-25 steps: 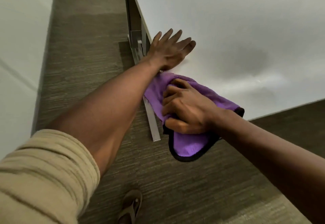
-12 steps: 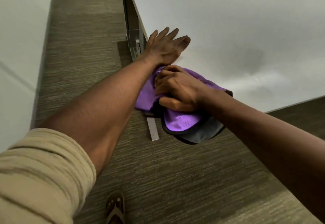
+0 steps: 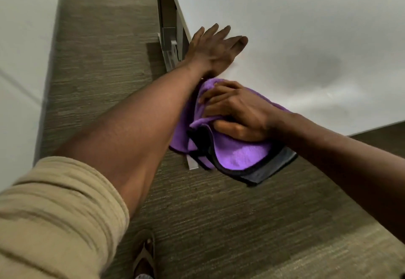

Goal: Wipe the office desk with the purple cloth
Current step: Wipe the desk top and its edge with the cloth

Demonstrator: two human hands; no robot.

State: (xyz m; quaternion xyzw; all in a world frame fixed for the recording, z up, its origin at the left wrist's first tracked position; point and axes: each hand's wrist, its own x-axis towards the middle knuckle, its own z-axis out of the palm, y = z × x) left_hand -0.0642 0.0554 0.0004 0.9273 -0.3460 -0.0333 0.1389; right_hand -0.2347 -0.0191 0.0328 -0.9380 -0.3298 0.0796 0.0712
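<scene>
Left hand [image 3: 213, 50] flat on white desk [image 3: 306, 27], fingers spread. Right hand [image 3: 237, 112] presses bunched purple cloth [image 3: 236, 154] at desk corner, fingers curled, gripping.

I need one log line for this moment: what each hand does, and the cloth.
left hand: open, flat on desk | right hand: pressing purple cloth at desk corner | cloth: bunched, part hangs over edge

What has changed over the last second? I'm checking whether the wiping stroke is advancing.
The right hand slid the purple cloth along the desk's near corner toward the left hand, bunching it so its dark underside now hangs off the edge. Its grip on the cloth is unchanged. The left hand stayed flat and open on the desk.
</scene>
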